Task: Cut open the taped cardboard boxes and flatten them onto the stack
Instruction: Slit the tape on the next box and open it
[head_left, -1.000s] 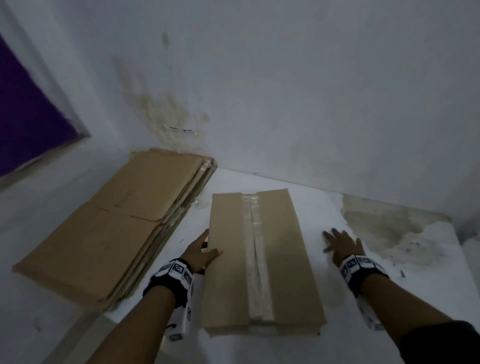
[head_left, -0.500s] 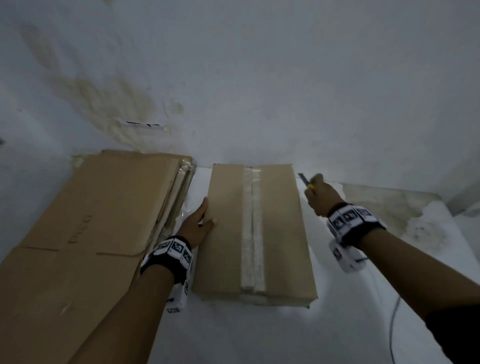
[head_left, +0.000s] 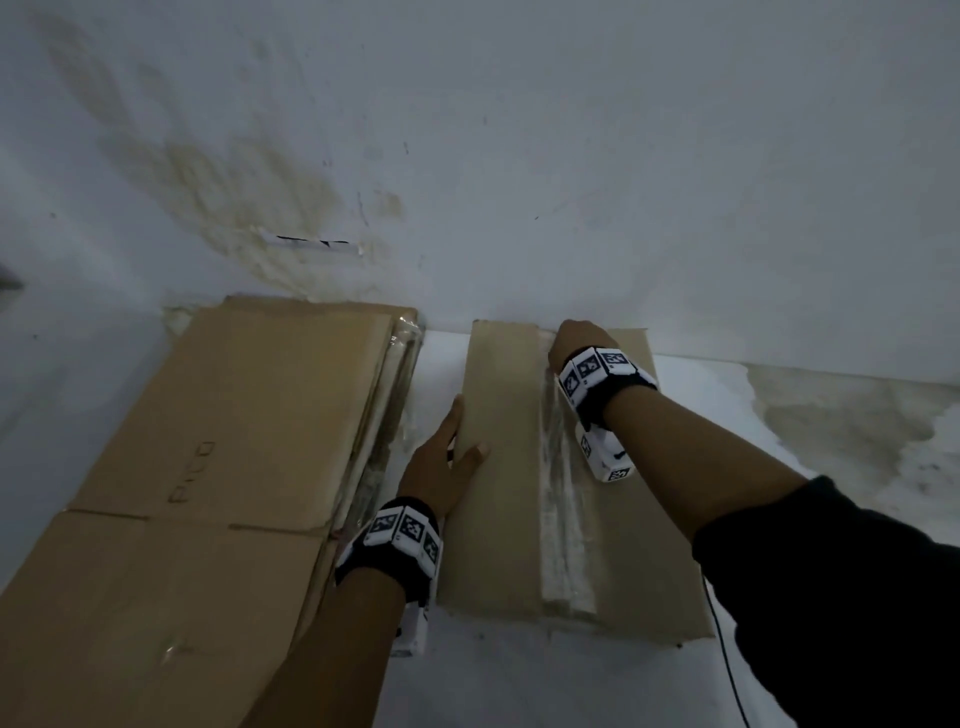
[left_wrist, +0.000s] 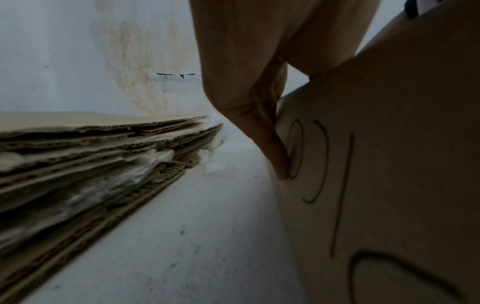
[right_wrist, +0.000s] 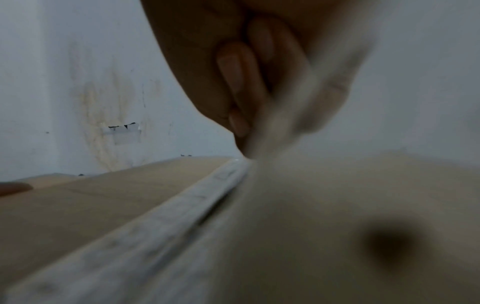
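A: Where is the box (head_left: 566, 483)?

B: It lies flat on the white table (head_left: 753, 410), with its far end by the wall (head_left: 519, 130). A strip of tape (head_left: 563, 519) runs down the middle of its top.

A: What is the left hand (head_left: 441, 462) doing?

B: It holds the left edge of the box. The thumb lies on top and the fingers (left_wrist: 272, 144) press on the side.

A: And the right hand (head_left: 579, 338)?

B: It is at the far end of the tape, with its fingers (right_wrist: 239, 82) curled up tight. Something pale and thin sticks out of it down to the tape, but it is too blurry to name.

A: Where is the stack (head_left: 208, 467)?

B: Just left of the box, flat and close to it, not touching.
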